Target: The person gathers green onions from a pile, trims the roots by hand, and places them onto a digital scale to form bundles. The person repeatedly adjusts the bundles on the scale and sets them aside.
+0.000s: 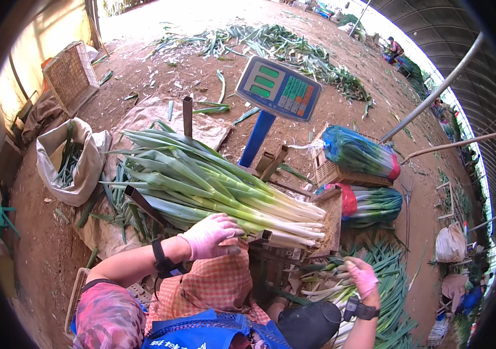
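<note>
A large pile of long green onions (213, 187) lies across a metal cradle (334, 220), white root ends to the right and leaves to the left. My left hand (213, 237), in a pink glove, is at the near edge of the pile beside a short metal post (262, 237). Its fingers are spread a little and hold nothing. Lower right, my gloved right hand (362, 278) is raised over loose green onions (383, 288) on the ground. Its fingers are bent together; whether they grip a stalk is unclear. Behind the cradle stands a scale display (278, 89) on a blue column (256, 138).
Netted onion bundles (359, 152) rest on a plastic crate (328, 168) and beside it at right. A white sack (71, 161) of leaf trimmings stands left. A slanting metal pole (435, 89) crosses the right side. Leaf waste (274, 43) covers ground behind. Another person (392, 50) sits far off.
</note>
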`<state>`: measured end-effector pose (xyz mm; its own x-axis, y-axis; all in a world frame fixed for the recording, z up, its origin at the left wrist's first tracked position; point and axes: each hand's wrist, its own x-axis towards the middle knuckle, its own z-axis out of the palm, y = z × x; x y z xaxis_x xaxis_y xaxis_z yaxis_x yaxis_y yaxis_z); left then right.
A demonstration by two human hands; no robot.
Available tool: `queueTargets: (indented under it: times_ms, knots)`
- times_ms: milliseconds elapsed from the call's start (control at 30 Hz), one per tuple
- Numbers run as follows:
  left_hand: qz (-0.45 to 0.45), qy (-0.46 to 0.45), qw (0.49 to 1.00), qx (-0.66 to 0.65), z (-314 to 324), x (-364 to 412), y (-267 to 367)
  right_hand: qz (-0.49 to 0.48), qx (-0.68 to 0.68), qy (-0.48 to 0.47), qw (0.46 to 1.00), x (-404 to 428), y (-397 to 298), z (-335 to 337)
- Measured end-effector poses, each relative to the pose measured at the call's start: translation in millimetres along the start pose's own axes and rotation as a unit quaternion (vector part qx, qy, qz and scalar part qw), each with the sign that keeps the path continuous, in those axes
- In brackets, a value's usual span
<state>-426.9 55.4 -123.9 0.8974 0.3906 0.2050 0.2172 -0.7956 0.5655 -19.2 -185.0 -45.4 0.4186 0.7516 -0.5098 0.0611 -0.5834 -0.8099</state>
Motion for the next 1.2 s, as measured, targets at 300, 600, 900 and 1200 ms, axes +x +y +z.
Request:
queueTargets:
  times_ms: [300,600,900,1200]
  knots:
    - [0.145,-0.112,0.982,-0.048,53.1,-5.6,63.0,0.158,0.122,0.170,0.965,-39.3,235.8,-96.1]
    - [0.109,-0.096,0.988,-0.049,62.8,-0.5,58.5,0.397,-0.017,0.019,0.917,-37.9,383.1,-8.6]
    - [0.087,-0.105,0.990,-0.032,62.7,8.1,63.9,0.296,-0.208,-0.049,0.931,-57.2,394.6,-3.7]
    - [0.075,-0.117,0.990,0.028,55.0,19.2,89.0,0.302,-0.133,0.041,0.943,-97.0,431.7,51.4]
